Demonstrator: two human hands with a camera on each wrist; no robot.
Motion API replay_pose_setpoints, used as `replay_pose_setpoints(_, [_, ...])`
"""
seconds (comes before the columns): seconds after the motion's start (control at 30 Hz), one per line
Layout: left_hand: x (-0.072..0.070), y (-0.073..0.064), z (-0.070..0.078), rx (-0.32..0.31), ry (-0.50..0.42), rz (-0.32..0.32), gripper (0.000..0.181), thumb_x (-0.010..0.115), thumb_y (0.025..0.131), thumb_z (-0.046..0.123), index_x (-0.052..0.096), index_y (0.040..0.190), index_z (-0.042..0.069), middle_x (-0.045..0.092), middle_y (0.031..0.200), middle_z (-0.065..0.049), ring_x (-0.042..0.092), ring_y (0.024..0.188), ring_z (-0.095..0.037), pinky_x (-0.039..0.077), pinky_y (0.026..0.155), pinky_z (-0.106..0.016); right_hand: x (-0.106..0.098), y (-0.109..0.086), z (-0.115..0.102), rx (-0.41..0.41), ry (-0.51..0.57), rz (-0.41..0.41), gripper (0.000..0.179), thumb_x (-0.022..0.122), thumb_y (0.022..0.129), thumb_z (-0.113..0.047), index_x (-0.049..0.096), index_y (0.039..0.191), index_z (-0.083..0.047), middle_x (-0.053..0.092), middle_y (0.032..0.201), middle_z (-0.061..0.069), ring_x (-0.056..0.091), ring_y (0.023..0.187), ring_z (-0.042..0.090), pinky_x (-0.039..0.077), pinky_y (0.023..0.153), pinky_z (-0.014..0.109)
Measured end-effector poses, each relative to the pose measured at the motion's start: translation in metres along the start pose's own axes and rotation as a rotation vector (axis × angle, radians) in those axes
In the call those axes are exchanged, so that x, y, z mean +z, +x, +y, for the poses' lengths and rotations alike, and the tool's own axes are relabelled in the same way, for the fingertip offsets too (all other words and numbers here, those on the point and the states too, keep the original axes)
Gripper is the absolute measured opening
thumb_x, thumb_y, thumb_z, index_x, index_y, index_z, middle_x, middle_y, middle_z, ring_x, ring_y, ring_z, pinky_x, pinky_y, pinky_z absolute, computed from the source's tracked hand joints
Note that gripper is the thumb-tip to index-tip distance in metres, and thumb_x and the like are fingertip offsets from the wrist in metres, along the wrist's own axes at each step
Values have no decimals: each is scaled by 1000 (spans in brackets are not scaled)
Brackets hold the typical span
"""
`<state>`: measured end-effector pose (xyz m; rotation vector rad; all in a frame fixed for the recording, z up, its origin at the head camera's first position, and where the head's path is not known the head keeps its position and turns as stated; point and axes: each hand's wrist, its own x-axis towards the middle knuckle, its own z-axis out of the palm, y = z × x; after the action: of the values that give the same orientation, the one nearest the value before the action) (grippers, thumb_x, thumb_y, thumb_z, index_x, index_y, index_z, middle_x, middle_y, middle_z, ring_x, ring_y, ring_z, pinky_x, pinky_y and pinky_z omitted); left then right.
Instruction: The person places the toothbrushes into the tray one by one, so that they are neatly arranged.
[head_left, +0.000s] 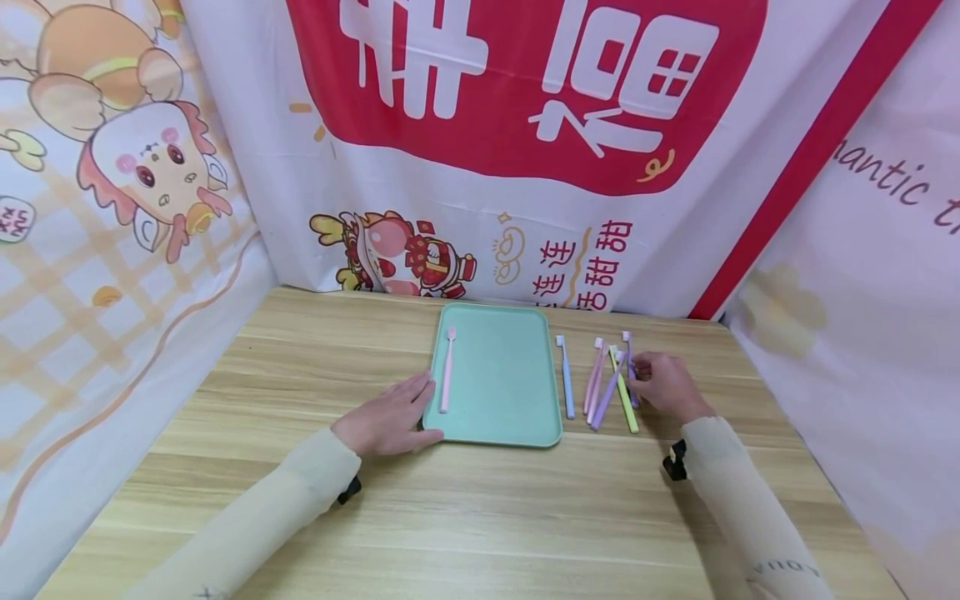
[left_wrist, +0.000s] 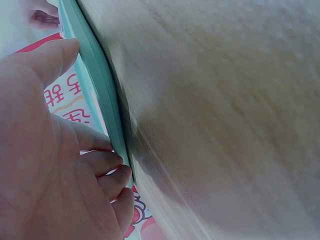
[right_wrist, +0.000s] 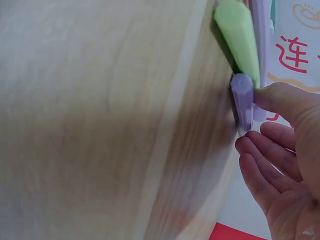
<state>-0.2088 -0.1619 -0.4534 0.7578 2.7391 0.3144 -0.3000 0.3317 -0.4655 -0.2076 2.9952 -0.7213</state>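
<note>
My left hand [head_left: 392, 419] rests with straight fingers at the left edge and near-left corner of a mint-green tray [head_left: 502, 375]. On the tray's left side lies a pink toothbrush [head_left: 447, 372], head toward the back. To the right of the tray, my right hand [head_left: 669, 387] pinches a purple toothbrush [right_wrist: 243, 97] between thumb and fingertips. It is the rightmost of a loose group. Just left of it lies a yellow-green toothbrush [head_left: 627, 404], crossing a second purple toothbrush [head_left: 607, 400].
Pink toothbrushes [head_left: 592, 385] lie left of the purple and green ones. A blue toothbrush [head_left: 567, 383] is alone beside the tray's right edge. Everything is on a wood-grain table [head_left: 495, 517], with a printed cloth [head_left: 495, 208] hanging behind and cloths at both sides.
</note>
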Motion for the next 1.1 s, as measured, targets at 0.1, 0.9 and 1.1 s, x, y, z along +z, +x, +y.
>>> replay_pose_setpoints(0.1, [0, 0, 0, 2, -4, 3, 94, 52, 105, 60, 20, 166, -5, 11, 177, -22, 15, 166, -38, 21, 135, -53, 2, 3, 2, -9, -18, 7, 43, 75, 97, -14, 66, 135, 4, 72, 125, 24, 69, 112, 35, 60, 100, 55])
replay_pose_setpoints(0.9, [-2, -2, 2, -17, -18, -5, 93, 53, 105, 60, 20, 167, -2, 11, 178, -20, 14, 166, -37, 19, 135, -53, 5, 10, -4, 132, 19, 23, 27, 72, 99, -11, 71, 120, 6, 73, 105, 22, 69, 82, 23, 62, 68, 32])
replay_pose_setpoints(1.1, [-1, -2, 2, -12, -21, -4, 93, 52, 106, 59, 20, 166, -3, 11, 178, -20, 15, 166, -37, 20, 135, -53, 7, 8, -8, 185, 33, 49, 21, 72, 98, -11, 73, 111, 5, 73, 93, 18, 68, 70, 19, 58, 60, 28])
